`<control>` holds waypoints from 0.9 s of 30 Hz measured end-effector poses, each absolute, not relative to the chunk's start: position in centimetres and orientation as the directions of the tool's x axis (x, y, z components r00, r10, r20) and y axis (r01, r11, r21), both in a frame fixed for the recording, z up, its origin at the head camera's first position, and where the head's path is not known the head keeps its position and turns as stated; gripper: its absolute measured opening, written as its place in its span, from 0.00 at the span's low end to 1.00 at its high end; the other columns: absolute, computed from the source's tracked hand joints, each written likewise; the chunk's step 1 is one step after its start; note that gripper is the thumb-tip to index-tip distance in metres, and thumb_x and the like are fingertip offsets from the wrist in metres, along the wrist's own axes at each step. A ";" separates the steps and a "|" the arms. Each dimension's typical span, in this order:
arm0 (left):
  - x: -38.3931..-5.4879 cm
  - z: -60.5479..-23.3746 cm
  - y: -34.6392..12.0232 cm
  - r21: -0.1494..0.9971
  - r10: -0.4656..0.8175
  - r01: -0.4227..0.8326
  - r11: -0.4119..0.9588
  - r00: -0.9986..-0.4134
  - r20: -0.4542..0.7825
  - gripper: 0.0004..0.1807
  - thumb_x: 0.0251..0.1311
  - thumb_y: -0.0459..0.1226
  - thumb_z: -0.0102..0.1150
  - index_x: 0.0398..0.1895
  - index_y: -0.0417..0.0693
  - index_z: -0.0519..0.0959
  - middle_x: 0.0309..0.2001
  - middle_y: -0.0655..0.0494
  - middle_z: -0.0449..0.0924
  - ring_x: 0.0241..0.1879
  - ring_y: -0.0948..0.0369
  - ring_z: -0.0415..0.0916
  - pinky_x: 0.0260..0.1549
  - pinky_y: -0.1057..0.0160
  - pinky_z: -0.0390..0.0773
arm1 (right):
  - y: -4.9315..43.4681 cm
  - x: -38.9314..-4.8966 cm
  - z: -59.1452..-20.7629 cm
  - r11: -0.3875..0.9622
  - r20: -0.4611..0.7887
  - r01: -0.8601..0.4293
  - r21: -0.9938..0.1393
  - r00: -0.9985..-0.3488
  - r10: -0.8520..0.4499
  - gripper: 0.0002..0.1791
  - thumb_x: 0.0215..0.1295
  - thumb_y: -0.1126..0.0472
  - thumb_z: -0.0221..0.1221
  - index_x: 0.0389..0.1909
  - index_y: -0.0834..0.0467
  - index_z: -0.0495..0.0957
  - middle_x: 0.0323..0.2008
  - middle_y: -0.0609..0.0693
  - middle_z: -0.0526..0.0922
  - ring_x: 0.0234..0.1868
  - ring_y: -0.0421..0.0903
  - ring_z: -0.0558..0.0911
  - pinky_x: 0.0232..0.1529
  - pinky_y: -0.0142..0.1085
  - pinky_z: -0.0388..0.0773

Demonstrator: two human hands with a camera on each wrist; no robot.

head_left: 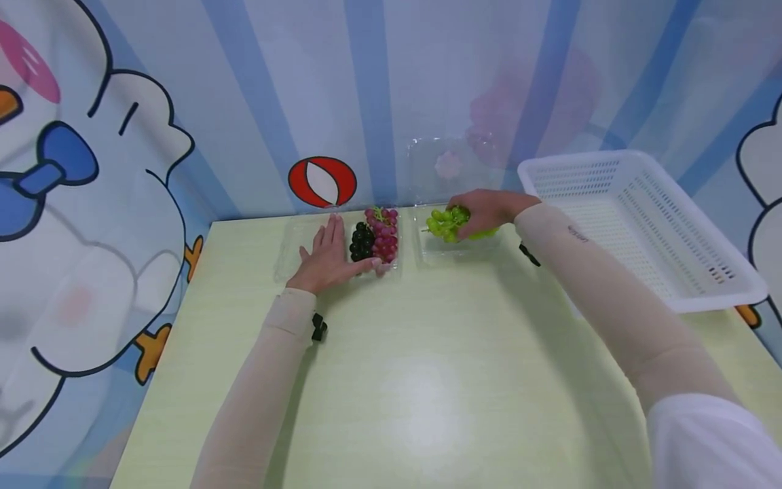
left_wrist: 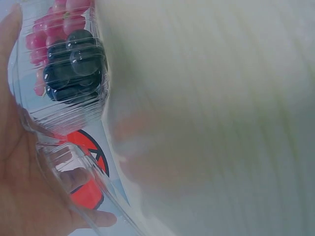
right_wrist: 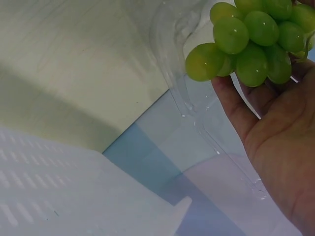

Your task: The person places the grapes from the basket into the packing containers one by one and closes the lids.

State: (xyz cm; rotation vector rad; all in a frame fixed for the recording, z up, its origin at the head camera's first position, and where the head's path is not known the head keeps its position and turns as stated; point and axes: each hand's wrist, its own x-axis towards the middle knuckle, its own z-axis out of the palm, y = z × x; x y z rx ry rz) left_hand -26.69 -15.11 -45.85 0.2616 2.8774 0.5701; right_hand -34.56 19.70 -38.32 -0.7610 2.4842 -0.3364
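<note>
Right hand [head_left: 487,212] grips green grapes [head_left: 447,224]; at its nine o'clock, the left hand [head_left: 327,261] lies spread across a clear container [left_wrist: 69,118] of black grapes [head_left: 362,242] and red grapes [head_left: 385,243].

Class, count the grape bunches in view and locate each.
3: a black bunch, a pinkish-red bunch beside it in a clear plastic container, and a green bunch held in the right hand. No others show.
</note>
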 end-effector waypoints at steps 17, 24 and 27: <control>-26.9 -45.7 -15.0 0.410 0.199 0.119 0.904 -0.967 -0.159 0.72 0.48 0.81 0.47 0.83 0.49 0.31 0.83 0.52 0.24 0.81 0.44 0.28 0.66 0.21 0.36 | 19.3 -35.5 -40.5 0.814 -0.402 -0.458 -0.358 -0.711 -0.577 0.36 0.63 0.49 0.65 0.68 0.59 0.68 0.60 0.56 0.75 0.59 0.54 0.74 0.64 0.53 0.71; -26.8 -45.6 -15.0 0.406 0.200 0.117 0.906 -0.965 -0.168 0.72 0.48 0.81 0.47 0.83 0.48 0.30 0.83 0.52 0.23 0.81 0.44 0.28 0.67 0.21 0.36 | 18.9 -35.3 -40.9 0.816 -0.394 -0.488 -0.309 -0.715 -0.577 0.36 0.64 0.48 0.66 0.68 0.59 0.69 0.61 0.57 0.76 0.61 0.55 0.74 0.66 0.54 0.70; -26.8 -45.6 -15.0 0.401 0.199 0.115 0.909 -0.964 -0.174 0.72 0.48 0.81 0.46 0.83 0.49 0.29 0.83 0.53 0.22 0.81 0.44 0.28 0.67 0.21 0.35 | 18.7 -35.0 -40.8 0.820 -0.403 -0.483 -0.307 -0.715 -0.572 0.37 0.64 0.49 0.66 0.69 0.60 0.68 0.62 0.58 0.75 0.62 0.56 0.73 0.67 0.56 0.69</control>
